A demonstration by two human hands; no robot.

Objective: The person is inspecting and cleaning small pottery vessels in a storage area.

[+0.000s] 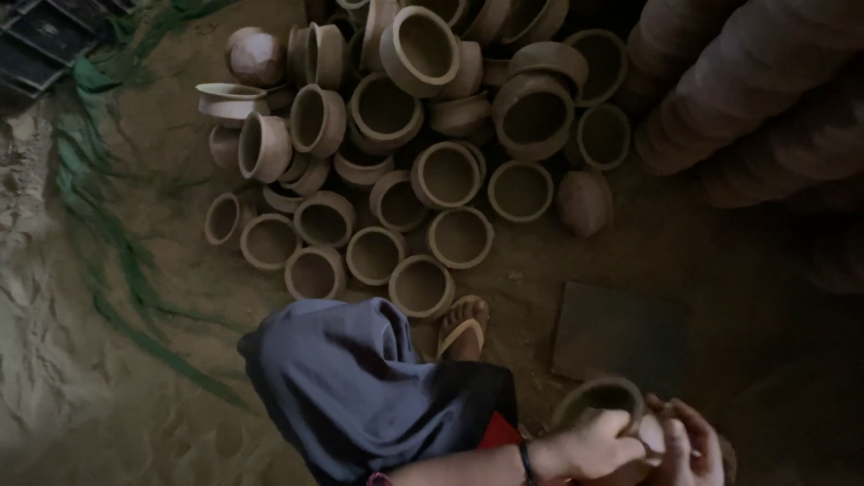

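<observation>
Gripping a small clay pot (pixel 601 400) at the bottom right of the view, both hands work close together. The left hand (pixel 594 443), with a dark band at the wrist, curls its fingers over the pot's near rim and wall. The right hand (pixel 688 443) cups the pot's far side from below, fingers wrapped around its body. The pot is tilted, its open mouth turned up and away.

Just left of the hands, a knee in grey-blue cloth (pixel 360 387) is bent, and a foot in a sandal (pixel 463 328) rests on the dirt floor (pixel 684 252) beyond it. A flat dark slab (pixel 619 335) lies on the ground just above the hands.

Farther out, a heap of unfired clay pots (pixel 405 153) spreads across the floor, the nearest ones standing mouth up beside the foot, the farther ones piled on their sides. Tall stacked columns of pots (pixel 756 90) lean at the upper right. Green strips (pixel 99 207) trail over pale sand (pixel 36 342) at the left.
</observation>
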